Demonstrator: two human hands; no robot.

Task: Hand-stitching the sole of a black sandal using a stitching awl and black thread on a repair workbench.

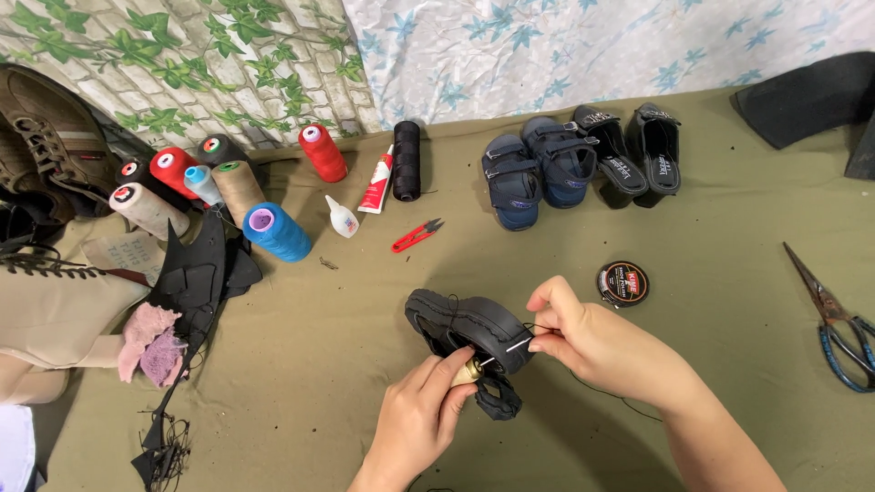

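**Awl and thread at the sandal's sole**

My left hand (421,415) is closed around the brass-collared handle of a stitching awl (483,361), whose thin metal needle points up and to the right against the edge of a small black sandal (467,326). The sandal lies on its side on the olive-green worktop (310,364), just in front of me, sole turned towards my right hand (583,339). That hand pinches a black thread (533,328) between thumb and forefinger right at the needle's tip, touching the sole.

Near the sandal, to the right, sits a round tin of polish (623,283). Farther back stand a navy pair of sandals (538,169) and a black pair (631,151). Red thread snips (416,235) lie behind, and spools of thread (273,230) cluster at the left. Large shears (834,314) rest at the far right.
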